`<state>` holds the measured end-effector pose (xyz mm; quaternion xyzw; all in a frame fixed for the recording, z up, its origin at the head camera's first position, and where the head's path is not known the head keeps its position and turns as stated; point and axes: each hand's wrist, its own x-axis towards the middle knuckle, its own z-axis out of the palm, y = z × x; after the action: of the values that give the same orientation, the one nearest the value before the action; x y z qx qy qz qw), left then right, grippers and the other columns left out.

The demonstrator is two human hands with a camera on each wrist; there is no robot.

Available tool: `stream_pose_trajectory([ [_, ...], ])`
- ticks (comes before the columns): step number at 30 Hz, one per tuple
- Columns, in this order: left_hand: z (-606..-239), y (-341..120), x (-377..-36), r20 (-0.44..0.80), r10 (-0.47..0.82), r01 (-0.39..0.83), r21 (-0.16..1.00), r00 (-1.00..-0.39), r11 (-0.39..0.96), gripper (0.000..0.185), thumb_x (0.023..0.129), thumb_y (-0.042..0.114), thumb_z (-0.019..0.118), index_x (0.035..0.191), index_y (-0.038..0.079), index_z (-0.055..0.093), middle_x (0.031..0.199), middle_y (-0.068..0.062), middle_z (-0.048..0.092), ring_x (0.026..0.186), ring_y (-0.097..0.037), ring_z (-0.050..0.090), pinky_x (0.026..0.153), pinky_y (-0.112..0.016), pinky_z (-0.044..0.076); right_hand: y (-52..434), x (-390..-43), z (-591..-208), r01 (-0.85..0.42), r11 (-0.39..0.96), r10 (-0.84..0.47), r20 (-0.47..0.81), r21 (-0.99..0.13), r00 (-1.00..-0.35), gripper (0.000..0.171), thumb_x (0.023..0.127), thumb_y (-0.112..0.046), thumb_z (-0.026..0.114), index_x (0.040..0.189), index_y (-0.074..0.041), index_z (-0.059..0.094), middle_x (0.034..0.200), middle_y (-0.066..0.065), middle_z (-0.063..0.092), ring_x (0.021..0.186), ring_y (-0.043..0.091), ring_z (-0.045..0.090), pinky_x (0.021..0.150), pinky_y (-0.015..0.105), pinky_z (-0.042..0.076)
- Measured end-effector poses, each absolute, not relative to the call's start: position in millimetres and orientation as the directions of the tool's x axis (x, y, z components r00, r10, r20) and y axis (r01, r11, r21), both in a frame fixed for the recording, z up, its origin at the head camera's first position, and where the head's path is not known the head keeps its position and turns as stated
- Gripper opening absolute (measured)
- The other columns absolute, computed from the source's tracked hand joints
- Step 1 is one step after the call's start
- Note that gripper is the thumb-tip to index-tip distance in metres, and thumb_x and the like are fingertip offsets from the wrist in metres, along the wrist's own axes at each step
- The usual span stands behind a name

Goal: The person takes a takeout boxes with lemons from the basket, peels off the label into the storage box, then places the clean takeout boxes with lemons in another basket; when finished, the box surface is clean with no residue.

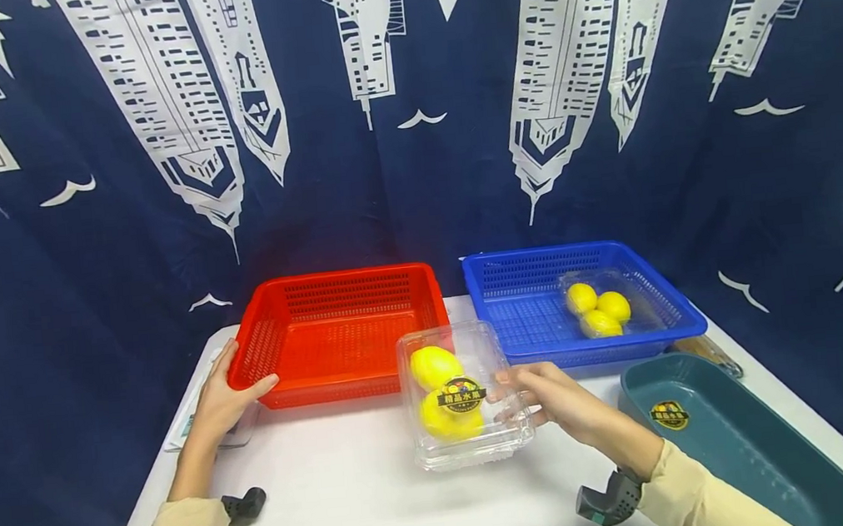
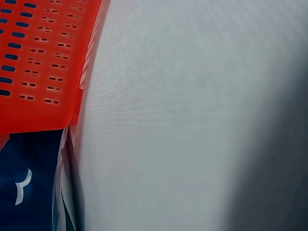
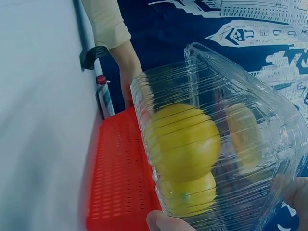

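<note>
Clear lidded clamshell box (image 1: pixel 463 397) of yellow lemons (image 1: pixel 434 368), labelled, is gripped by right hand (image 1: pixel 554 402).

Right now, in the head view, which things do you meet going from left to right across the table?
Left hand → red basket → clear box of lemons → right hand → teal tray.

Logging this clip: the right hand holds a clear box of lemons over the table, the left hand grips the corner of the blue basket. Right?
Not quite. The left hand grips the corner of the red basket, not the blue basket; the head view shows it. The rest stands: the right hand holds the clear box of lemons over the table.
</note>
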<state>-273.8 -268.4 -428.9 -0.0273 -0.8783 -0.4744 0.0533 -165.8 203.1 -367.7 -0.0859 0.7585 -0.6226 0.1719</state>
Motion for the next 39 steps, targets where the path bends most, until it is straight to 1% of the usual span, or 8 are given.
stream_pose_trajectory([
  [6, -429.0, -269.2, -269.9, 0.117, -0.021, 0.083, 0.811, -0.993, 0.579, 0.106, 0.082, 0.042, 0.073, 0.157, 0.007, 0.006, 0.164, -0.017, 0.009, 0.144, -0.044, 0.024, 0.113, -0.065, 0.028, 212.7, -152.8, -379.5, 0.103, 0.198, -0.354, -0.17, -0.975, -0.92, 0.064, 0.099, -0.031, 0.045, 0.14, 0.017, 0.035, 0.12, 0.023, 0.065, 0.092, 0.02, 0.071, 0.073, 0.031, 0.06],
  [8, -428.0, -269.4, -269.4, 0.108, -0.022, 0.075, 0.81, -0.994, 0.581, 0.107, 0.082, 0.042, 0.073, 0.157, 0.007, 0.005, 0.164, -0.018, 0.009, 0.143, -0.044, 0.024, 0.113, -0.065, 0.027, 215.8, -148.6, -385.0, 0.106, 0.18, -0.371, -0.167, -0.978, -0.914, 0.064, 0.1, -0.029, 0.044, 0.141, 0.018, 0.032, 0.118, 0.021, 0.065, 0.093, 0.021, 0.072, 0.074, 0.033, 0.061],
  [14, -427.1, -270.0, -270.7, 0.11, -0.028, 0.074, 0.812, -0.994, 0.579, 0.107, 0.082, 0.042, 0.073, 0.157, 0.008, 0.004, 0.163, -0.02, 0.009, 0.142, -0.044, 0.025, 0.113, -0.064, 0.029, 220.5, -140.6, -399.7, 0.152, 0.168, -0.362, -0.205, -0.974, -0.91, 0.067, 0.098, -0.032, 0.048, 0.141, 0.016, 0.034, 0.115, 0.013, 0.067, 0.098, 0.025, 0.071, 0.078, 0.037, 0.061],
  [19, -428.1, -269.7, -272.1, 0.117, -0.034, 0.077, 0.817, -0.993, 0.572, 0.106, 0.083, 0.042, 0.073, 0.157, 0.008, 0.005, 0.163, -0.021, 0.009, 0.141, -0.044, 0.027, 0.112, -0.063, 0.031, 223.3, -138.7, -410.7, 0.169, 0.175, -0.352, -0.222, -0.97, -0.909, 0.067, 0.098, -0.034, 0.048, 0.141, 0.015, 0.035, 0.119, 0.016, 0.066, 0.099, 0.025, 0.071, 0.081, 0.039, 0.06],
  [26, -429.1, -266.3, -269.5, 0.105, -0.037, 0.067, 0.829, -0.994, 0.555, 0.105, 0.084, 0.039, 0.072, 0.157, 0.009, 0.003, 0.162, -0.022, 0.011, 0.139, -0.044, 0.03, 0.112, -0.061, 0.033, 228.8, -134.6, -427.4, 0.16, 0.155, -0.36, -0.207, -0.975, -0.91, 0.063, 0.098, -0.028, 0.046, 0.138, 0.019, 0.035, 0.122, 0.018, 0.066, 0.098, 0.015, 0.068, 0.084, 0.036, 0.059],
  [32, -434.7, -266.0, -267.1, 0.126, -0.05, 0.079, 0.838, -0.991, 0.54, 0.102, 0.084, 0.037, 0.072, 0.157, 0.009, 0.007, 0.161, -0.022, 0.016, 0.137, -0.044, 0.033, 0.11, -0.061, 0.035, 233.0, -131.6, -441.2, 0.201, 0.137, -0.373, -0.238, -0.97, -0.897, 0.064, 0.099, -0.026, 0.044, 0.138, 0.022, 0.03, 0.12, 0.016, 0.065, 0.099, 0.016, 0.067, 0.082, 0.038, 0.06],
  [36, -436.6, -265.2, -266.2, 0.141, -0.069, 0.083, 0.84, -0.988, 0.536, 0.101, 0.083, 0.036, 0.073, 0.157, 0.01, 0.009, 0.161, -0.022, 0.018, 0.138, -0.044, 0.033, 0.111, -0.061, 0.034, 234.5, -130.4, -447.1, 0.218, 0.154, -0.351, -0.259, -0.964, -0.9, 0.065, 0.099, -0.028, 0.045, 0.137, 0.023, 0.031, 0.122, 0.021, 0.063, 0.097, 0.017, 0.066, 0.08, 0.037, 0.06],
  [39, -436.2, -263.7, -266.4, 0.15, -0.079, 0.086, 0.843, -0.986, 0.53, 0.1, 0.083, 0.035, 0.074, 0.157, 0.01, 0.011, 0.161, -0.02, 0.018, 0.138, -0.043, 0.033, 0.114, -0.06, 0.031, 235.6, -129.6, -449.1, 0.237, 0.178, -0.329, -0.285, -0.955, -0.9, 0.065, 0.099, -0.03, 0.046, 0.137, 0.021, 0.032, 0.122, 0.023, 0.061, 0.097, 0.017, 0.062, 0.081, 0.036, 0.059],
])
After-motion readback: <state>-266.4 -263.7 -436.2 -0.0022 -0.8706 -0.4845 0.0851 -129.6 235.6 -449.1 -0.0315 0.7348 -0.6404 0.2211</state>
